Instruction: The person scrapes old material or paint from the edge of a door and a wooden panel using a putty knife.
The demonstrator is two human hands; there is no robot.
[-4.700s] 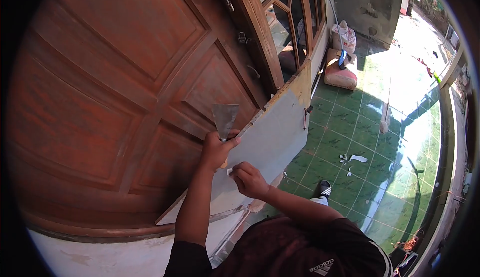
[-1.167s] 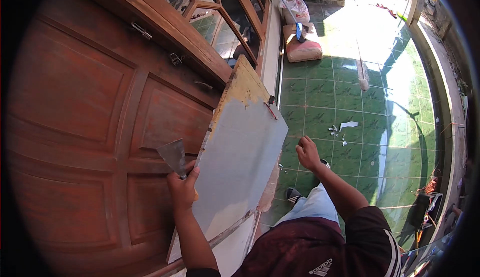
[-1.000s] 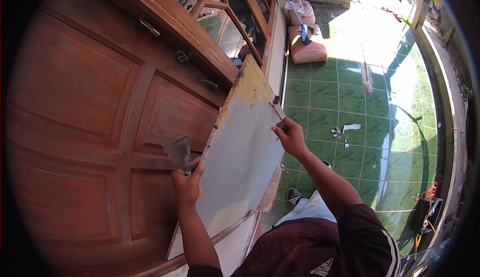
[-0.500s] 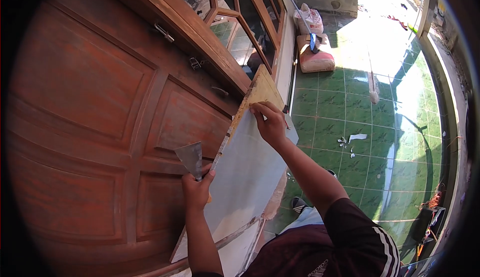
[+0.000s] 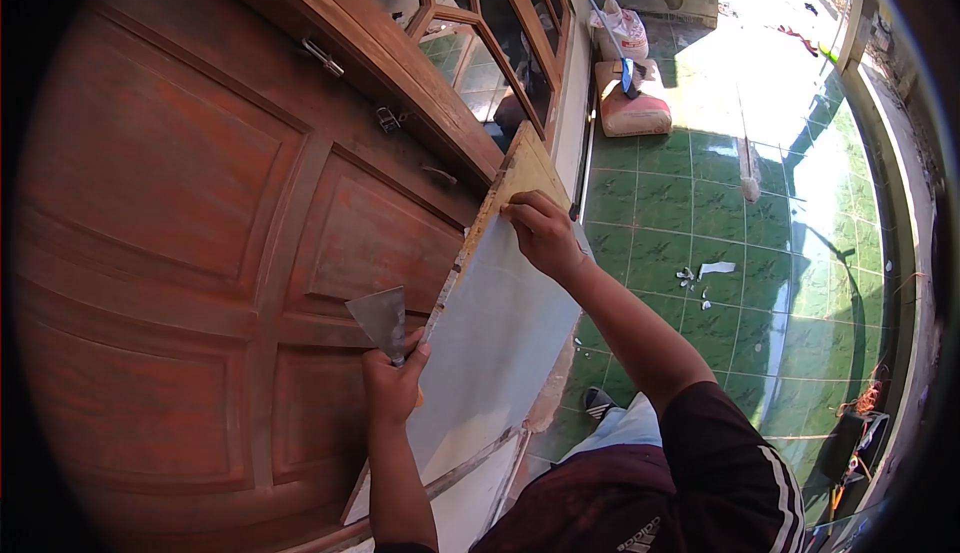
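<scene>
A tall board (image 5: pixel 490 323) leans in front of the door, its face mostly whitish, with a bare yellow patch (image 5: pixel 535 168) at the top. My left hand (image 5: pixel 393 378) is closed round a putty knife (image 5: pixel 380 319), its broad metal blade pointing up and its handle mostly hidden in my palm. That hand rests against the board's left edge. At the border between the yellow patch and the white layer, my right hand (image 5: pixel 548 233) is closed in a pinch. Its fingertips seem to grip the edge of the white layer, though they partly cover it.
A reddish-brown panelled door (image 5: pixel 200 253) stands at the left, with a metal latch (image 5: pixel 322 57). White scraps (image 5: pixel 716 268) lie on the green tiled floor (image 5: pixel 660 183). Farther off are stacked sacks (image 5: pixel 634 103) and a blue broom (image 5: pixel 627 75). A dark box (image 5: pixel 858 443) stands at lower right.
My right hand has shifted slightly, its wrist turning and the knuckles coming over the fingertips, still at the same border. My left hand and the putty knife have hardly moved.
</scene>
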